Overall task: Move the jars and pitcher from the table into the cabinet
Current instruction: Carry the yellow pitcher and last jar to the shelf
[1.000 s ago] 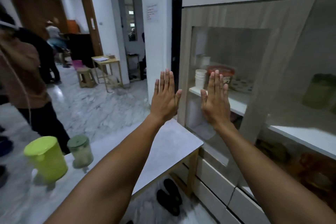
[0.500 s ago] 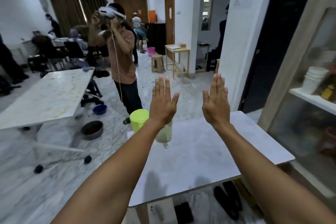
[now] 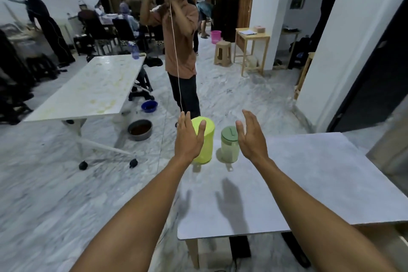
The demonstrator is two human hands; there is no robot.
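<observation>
A lime-green pitcher (image 3: pixel 206 141) and a clear jar with a green lid (image 3: pixel 229 146) stand side by side at the far left corner of the grey table (image 3: pixel 298 179). My left hand (image 3: pixel 188 139) hovers open just in front of the pitcher, partly covering its left side. To the right of the jar my right hand (image 3: pixel 250 137) is held open, fingers spread, close beside it; contact is unclear. Neither hand holds anything. The cabinet is almost out of view at the right edge.
A person in an orange shirt (image 3: pixel 178 37) with a headset stands just beyond the table. A white marble-top table (image 3: pixel 88 93) on wheels is at left, two bowls (image 3: pixel 140 129) on the floor beside it. A white pillar (image 3: pixel 344 46) rises at right.
My view has swung left, away from the cabinet toward the table. Both hands dropped from raised, flat palms down to either side of the pitcher and jar.
</observation>
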